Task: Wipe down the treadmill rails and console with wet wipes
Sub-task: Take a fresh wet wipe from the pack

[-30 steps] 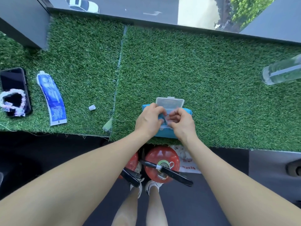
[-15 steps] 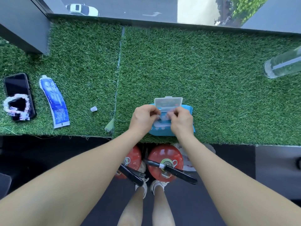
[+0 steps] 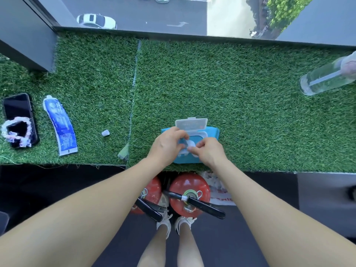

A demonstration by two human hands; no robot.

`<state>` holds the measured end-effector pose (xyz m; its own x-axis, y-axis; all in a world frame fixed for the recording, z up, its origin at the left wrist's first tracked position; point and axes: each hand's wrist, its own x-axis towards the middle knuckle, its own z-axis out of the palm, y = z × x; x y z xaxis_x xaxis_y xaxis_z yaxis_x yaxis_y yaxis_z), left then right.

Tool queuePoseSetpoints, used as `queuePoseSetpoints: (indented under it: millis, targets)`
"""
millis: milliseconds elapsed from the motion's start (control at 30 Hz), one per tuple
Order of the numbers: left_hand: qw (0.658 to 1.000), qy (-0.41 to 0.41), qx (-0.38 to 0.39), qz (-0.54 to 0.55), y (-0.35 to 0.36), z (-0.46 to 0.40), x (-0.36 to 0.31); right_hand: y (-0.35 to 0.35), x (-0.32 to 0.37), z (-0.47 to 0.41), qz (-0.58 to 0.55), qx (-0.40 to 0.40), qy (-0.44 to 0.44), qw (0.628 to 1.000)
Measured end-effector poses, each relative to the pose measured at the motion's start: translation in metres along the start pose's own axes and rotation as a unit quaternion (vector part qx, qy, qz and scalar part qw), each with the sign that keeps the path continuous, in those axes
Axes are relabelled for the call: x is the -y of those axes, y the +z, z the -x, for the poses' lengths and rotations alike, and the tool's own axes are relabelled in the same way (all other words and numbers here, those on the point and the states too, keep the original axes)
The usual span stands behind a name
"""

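Observation:
A blue pack of wet wipes (image 3: 212, 132) lies on the green turf ledge (image 3: 240, 105) near its front edge, its clear flip lid (image 3: 191, 123) standing open. My left hand (image 3: 166, 145) rests curled on the pack's left side at the opening. My right hand (image 3: 209, 151) pinches a white wipe (image 3: 190, 144) at the opening. Both hands cover much of the pack's top. No treadmill is in view.
On the turf at the left lie a black phone (image 3: 18, 114) with a beaded bracelet, a blue tube (image 3: 60, 126) and a small white cap (image 3: 105, 133). A clear bottle (image 3: 325, 79) lies at the far right. Two red fire extinguishers (image 3: 189, 191) stand below, by my feet.
The camera has tilted slightly; both hands stay at the pack's opening. My right hand's fingers have drawn a bit of white wipe out of the slot.

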<state>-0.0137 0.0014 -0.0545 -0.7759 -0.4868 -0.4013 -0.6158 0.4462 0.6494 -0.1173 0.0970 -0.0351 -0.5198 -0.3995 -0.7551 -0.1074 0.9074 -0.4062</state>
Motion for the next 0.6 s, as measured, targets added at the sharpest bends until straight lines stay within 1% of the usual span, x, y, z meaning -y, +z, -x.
queuePoseSetpoints:
  millis: [67,133,233,333,400,467,533,600]
  targets:
    - [0.999,0.03,0.008,-0.012,0.004,0.003,0.002,0.0,0.004,-0.003,0.013,0.014,-0.008,1.0]
    - [0.999,0.037,0.011,-0.019,0.005,0.001,0.004,-0.001,0.006,-0.006,-0.022,0.003,-0.034,0.999]
    - [0.997,0.056,0.023,-0.05,0.002,-0.005,0.007,-0.004,0.008,-0.003,-0.133,-0.025,-0.099,0.986]
    - [0.996,0.051,0.027,-0.072,0.0,-0.006,0.008,-0.006,0.013,0.006,-0.253,-0.043,-0.147,0.955]
    - [0.996,0.032,0.027,-0.077,0.002,-0.003,0.006,-0.012,0.017,0.007,-0.359,-0.059,-0.137,0.921]
    - [0.996,0.008,0.031,-0.083,0.003,-0.002,0.005,-0.024,0.022,0.005,-0.457,-0.072,-0.1,0.881]
    - [0.996,-0.003,0.03,-0.08,0.005,-0.001,0.002,-0.033,0.022,0.004,-0.502,-0.073,-0.074,0.858]
    - [0.997,-0.017,0.018,-0.066,0.005,0.001,-0.002,-0.039,0.016,0.004,-0.513,-0.086,-0.055,0.852]
